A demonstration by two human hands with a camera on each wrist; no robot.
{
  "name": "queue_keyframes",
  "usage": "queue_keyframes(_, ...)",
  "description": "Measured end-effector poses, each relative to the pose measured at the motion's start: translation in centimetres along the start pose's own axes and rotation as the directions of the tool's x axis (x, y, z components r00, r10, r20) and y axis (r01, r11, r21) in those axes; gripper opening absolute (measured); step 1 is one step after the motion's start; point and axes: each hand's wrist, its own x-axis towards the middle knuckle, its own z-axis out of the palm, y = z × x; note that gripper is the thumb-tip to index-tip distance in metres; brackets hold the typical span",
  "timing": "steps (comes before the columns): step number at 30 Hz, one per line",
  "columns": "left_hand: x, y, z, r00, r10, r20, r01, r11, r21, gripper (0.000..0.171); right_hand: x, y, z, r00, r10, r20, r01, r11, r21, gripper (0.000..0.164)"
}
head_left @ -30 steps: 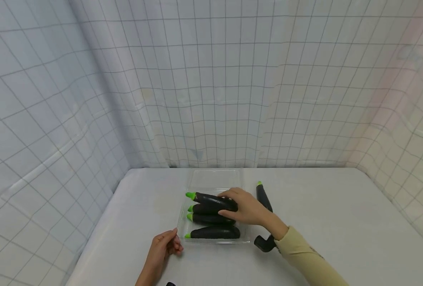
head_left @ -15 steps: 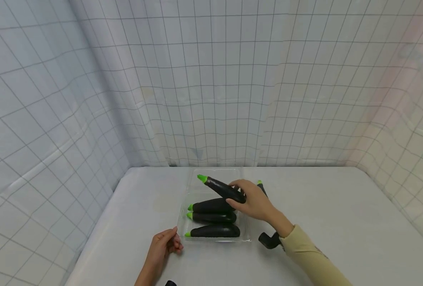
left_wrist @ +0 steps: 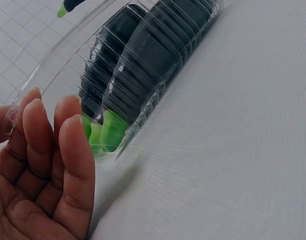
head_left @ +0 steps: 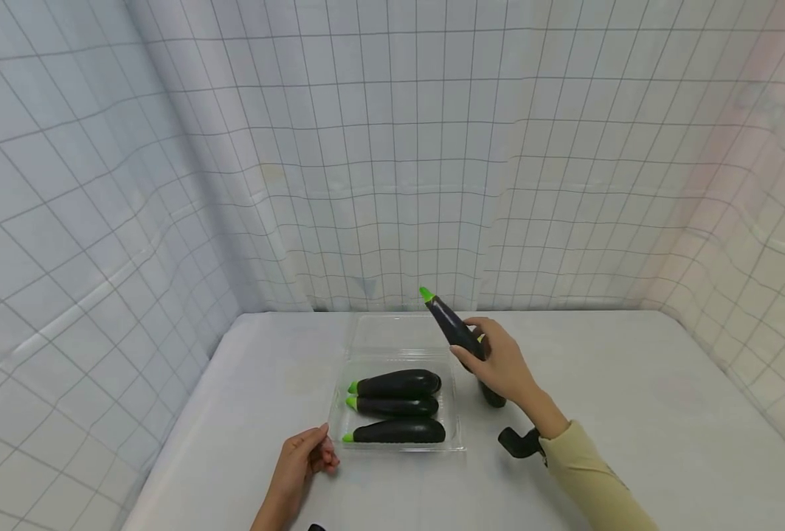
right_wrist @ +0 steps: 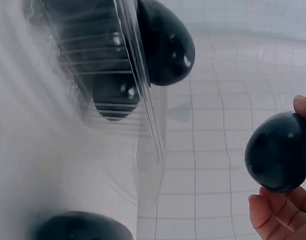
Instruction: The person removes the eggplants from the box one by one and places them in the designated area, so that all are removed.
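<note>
My right hand [head_left: 499,363] grips a dark eggplant [head_left: 451,324] with a bright green stem end, held up and tilted at the container's back right. In the right wrist view, thumb and fingers close round the blunt end of the eggplant [right_wrist: 277,152]. My left hand [head_left: 299,456] pinches the front left corner of a clear plastic container [head_left: 455,435]. The left wrist view has that rim [left_wrist: 12,120] between thumb and fingers. Several eggplants [head_left: 399,430] lie side by side in the container, green ends to the left.
Another eggplant [head_left: 492,395] lies on the white table [head_left: 631,383] right of the container, partly hidden by my right hand. The container's clear lid [head_left: 395,332] lies folded back behind it. A white gridded curtain [head_left: 392,184] surrounds the table's back and sides.
My right hand has lifted the eggplant out of the container and carried it up and right, its green end turning upward. The left hand has stayed at the container's corner.
</note>
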Motion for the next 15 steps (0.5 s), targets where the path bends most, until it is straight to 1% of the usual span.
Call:
queue_keyframes(5,0.0,-0.1,0.0,1.000,0.001,0.001,-0.001,1.000,-0.002,0.036,-0.2,0.8,-0.3,0.998,0.041,-0.053,-0.041,0.999,-0.008,0.049)
queue_keyframes(10,-0.1,0.0,0.0,1.000,0.001,0.006,-0.001,1.000,-0.008,0.036,-0.4,1.7,-0.4,0.990,0.093,-0.109,-0.094,0.996,-0.005,0.048)
queue_keyframes(15,-0.2,0.1,0.1,1.000,0.000,-0.001,0.000,1.000,-0.007,0.036,-0.9,2.8,-0.7,0.982,0.131,-0.134,-0.134,0.991,-0.012,0.048)
